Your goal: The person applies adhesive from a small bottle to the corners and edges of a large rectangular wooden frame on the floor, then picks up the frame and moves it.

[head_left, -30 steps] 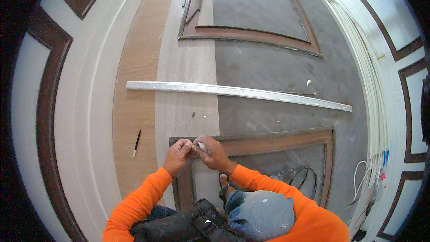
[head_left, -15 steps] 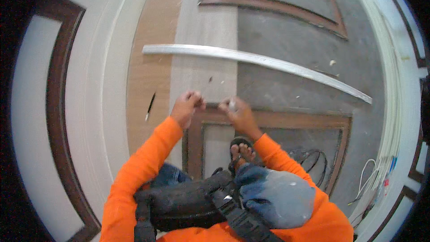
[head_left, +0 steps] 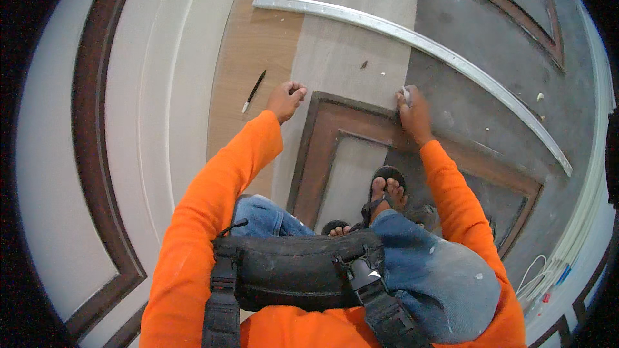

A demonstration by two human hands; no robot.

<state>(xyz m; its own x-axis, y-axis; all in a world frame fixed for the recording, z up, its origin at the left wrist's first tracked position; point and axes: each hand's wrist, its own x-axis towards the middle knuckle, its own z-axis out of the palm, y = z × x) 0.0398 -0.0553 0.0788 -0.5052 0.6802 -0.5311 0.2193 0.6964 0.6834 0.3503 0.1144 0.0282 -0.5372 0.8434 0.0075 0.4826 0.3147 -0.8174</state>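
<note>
My left hand [head_left: 287, 100] is closed in a pinch above the pale board strip [head_left: 342, 51], right of a black-and-white pen [head_left: 254, 91] lying on the wood-coloured board [head_left: 242, 51]. Whatever its fingertips hold is too small to make out. My right hand [head_left: 414, 116] is closed on a small whitish object [head_left: 405, 95] near the upper edge of a brown moulding frame [head_left: 317, 145]. A long silvery-white bar [head_left: 451, 60] lies across the boards and grey floor beyond both hands. My sandalled feet [head_left: 387, 190] are inside or over the frame.
Another brown frame [head_left: 509, 6] lies at the upper right. Pale strips and cables [head_left: 561, 264] run along the right edge. A white wall with brown moulding [head_left: 90, 129] curves along the left. Small scraps [head_left: 540, 96] are scattered on the grey floor.
My hands, together a second ago, have separated to left and right. The view has shifted: the bar and frames appear higher, further right and more slanted, and more of my legs shows.
</note>
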